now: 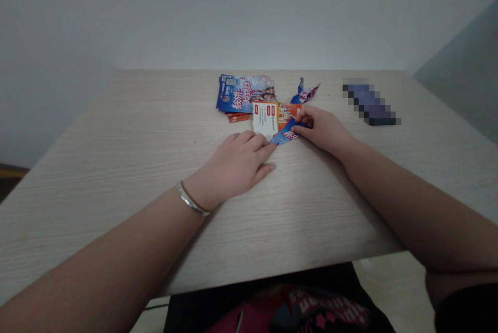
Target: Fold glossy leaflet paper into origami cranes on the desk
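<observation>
A printed leaflet (265,119) lies on the table with one corner folded over, so a blue strip shows across its white and orange side. My right hand (324,129) pinches the blue folded flap between thumb and fingers. With its fingers stretched out, my left hand (237,164) rests on the table and its index fingertip presses the lower left end of the fold. A silver bracelet circles the left wrist. Behind the leaflet, to its left, is a pile of blue leaflets (240,95). A folded paper shape (304,95) with upturned points sits just beyond my right hand.
A pixelated dark rectangular object (371,105) lies at the right of the pale wooden table (116,167). The table's far edge meets a white wall (233,11). My lap and dark clothing show below the near edge.
</observation>
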The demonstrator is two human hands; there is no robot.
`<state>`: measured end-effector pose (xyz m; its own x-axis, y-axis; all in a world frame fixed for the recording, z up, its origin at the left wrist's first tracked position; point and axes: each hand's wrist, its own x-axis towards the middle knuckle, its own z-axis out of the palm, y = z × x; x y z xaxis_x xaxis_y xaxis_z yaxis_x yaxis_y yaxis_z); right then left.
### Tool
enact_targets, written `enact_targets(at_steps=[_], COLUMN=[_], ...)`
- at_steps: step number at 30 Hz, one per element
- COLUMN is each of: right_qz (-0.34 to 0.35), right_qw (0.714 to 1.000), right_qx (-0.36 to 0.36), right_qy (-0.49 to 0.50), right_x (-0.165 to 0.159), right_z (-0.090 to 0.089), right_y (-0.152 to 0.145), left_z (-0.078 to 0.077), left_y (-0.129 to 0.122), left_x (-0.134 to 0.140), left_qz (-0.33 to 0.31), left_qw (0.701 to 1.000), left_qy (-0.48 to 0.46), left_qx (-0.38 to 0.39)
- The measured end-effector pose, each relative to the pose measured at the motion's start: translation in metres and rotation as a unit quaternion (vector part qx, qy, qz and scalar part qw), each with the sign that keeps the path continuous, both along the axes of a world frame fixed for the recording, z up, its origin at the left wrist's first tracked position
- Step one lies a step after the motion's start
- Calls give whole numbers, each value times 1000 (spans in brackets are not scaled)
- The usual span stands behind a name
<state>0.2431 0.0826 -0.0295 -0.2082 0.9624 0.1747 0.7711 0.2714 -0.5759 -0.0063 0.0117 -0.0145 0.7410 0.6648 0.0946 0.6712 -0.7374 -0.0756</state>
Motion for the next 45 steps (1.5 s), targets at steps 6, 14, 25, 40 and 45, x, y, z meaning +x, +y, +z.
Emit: enact_targets(at_steps=[6,14,25,40,45], right_qz=[-8,-41,16,-23,-43], right_qw=[1000,997,989,955,963], right_qx=[0,-22,59,104,94], right_qy=[-27,-54,-136,-278,-250], right_x=[-1,-2,2,-25,-26], right_z=[1,4,3,9,6], right_y=[1,2,2,-22,-21], left_z=[-2,-5,-8,-4,-5], left_y=[2,3,4,2,3], left_x=[-1,-4,-5,-4,-5], left_qz=[-11,-19,-13,-11,-8], left_qw=[1000,999,1000,1000,999], left_qy=[-14,-33,-24,-27,-33], left_qx=[1,9,0,0,-5])
